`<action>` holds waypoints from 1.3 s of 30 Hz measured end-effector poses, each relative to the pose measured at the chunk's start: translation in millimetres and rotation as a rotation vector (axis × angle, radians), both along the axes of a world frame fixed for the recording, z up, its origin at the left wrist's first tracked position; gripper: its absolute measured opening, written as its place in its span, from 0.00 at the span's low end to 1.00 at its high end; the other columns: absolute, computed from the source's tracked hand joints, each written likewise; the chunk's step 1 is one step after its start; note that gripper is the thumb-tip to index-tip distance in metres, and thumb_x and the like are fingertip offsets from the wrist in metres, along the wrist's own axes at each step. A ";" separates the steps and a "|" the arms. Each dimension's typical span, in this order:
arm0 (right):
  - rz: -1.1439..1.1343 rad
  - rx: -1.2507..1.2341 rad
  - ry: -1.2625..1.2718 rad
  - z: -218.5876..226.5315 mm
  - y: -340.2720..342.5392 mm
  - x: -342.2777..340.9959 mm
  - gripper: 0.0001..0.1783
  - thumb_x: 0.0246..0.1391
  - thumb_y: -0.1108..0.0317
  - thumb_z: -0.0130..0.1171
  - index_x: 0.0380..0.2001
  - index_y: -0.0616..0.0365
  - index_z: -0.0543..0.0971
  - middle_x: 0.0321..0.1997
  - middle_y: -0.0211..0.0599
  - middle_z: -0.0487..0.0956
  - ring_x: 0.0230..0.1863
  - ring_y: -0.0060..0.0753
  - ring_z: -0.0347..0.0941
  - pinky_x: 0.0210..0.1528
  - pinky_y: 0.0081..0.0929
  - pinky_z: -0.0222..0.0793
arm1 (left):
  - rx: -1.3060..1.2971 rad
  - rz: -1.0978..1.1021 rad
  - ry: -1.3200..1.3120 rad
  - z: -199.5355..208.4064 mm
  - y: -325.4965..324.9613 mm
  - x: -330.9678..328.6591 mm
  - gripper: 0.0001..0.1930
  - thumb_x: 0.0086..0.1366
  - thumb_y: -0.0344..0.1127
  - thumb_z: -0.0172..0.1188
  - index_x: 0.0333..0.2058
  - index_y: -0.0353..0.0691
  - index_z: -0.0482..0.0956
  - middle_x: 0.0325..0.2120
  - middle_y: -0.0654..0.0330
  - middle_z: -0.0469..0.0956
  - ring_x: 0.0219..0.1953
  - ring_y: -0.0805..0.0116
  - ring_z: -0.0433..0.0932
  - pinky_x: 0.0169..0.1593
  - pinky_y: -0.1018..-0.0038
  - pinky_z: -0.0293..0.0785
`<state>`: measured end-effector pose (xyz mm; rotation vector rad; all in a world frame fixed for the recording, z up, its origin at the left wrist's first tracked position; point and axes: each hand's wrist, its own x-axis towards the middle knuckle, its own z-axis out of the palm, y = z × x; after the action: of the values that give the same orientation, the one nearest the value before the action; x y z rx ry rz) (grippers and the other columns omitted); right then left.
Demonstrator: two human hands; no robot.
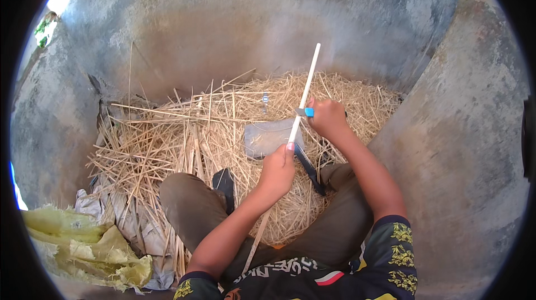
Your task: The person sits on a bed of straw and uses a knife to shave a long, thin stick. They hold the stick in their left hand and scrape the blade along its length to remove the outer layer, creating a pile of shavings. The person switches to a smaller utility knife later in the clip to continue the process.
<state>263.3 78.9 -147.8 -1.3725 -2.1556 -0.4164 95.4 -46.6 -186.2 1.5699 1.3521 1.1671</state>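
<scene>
My left hand (277, 172) is closed around a long, pale, peeled-looking stick (310, 76). The stick slants up and away to the right, and its lower end runs back past my wrist toward my lap. In my right hand (328, 118) is a small knife (309, 112) with a blue handle. Its short grey blade lies against the stick, a little above my left hand. Below the stick, a flat grey stone block (263, 139) rests on the straw.
Loose straw and shavings (349, 90) cover the ground, with longer thin sticks (134, 160) piled at left. A small clear bottle (264, 101) lies beyond the block. Torn yellow sacking (84, 244) sits at lower left. A curved concrete wall (234, 26) surrounds me. My legs are folded.
</scene>
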 end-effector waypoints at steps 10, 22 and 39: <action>-0.549 -0.120 0.304 37.3 58.5 60.9 0.14 0.55 0.61 0.55 0.28 0.61 0.83 0.31 0.54 0.82 0.35 0.53 0.82 0.35 0.47 0.77 | -0.036 -0.095 0.146 18.3 -27.1 23.0 0.21 0.76 0.45 0.42 0.31 0.32 0.71 0.16 0.47 0.69 0.19 0.52 0.69 0.30 0.59 0.67; -0.860 -0.277 0.707 -25.7 98.5 141.3 0.18 0.57 0.56 0.56 0.33 0.62 0.83 0.37 0.55 0.82 0.43 0.51 0.81 0.44 0.45 0.74 | -0.107 -0.376 -0.157 15.2 -15.1 14.7 0.19 0.77 0.49 0.39 0.32 0.42 0.68 0.16 0.65 0.66 0.15 0.75 0.63 0.20 0.76 0.61; 0.001 -0.094 -0.073 2.5 17.6 -14.0 0.24 0.61 0.58 0.48 0.16 0.58 0.79 0.14 0.46 0.76 0.17 0.50 0.75 0.24 0.44 0.73 | 0.022 0.090 0.169 21.1 8.5 -1.7 0.17 0.76 0.42 0.38 0.38 0.33 0.68 0.20 0.41 0.75 0.23 0.40 0.75 0.28 0.51 0.69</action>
<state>249.3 96.5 -145.2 -1.4268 -2.2609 -0.3747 93.6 -38.1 -165.1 1.6694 1.5377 1.1267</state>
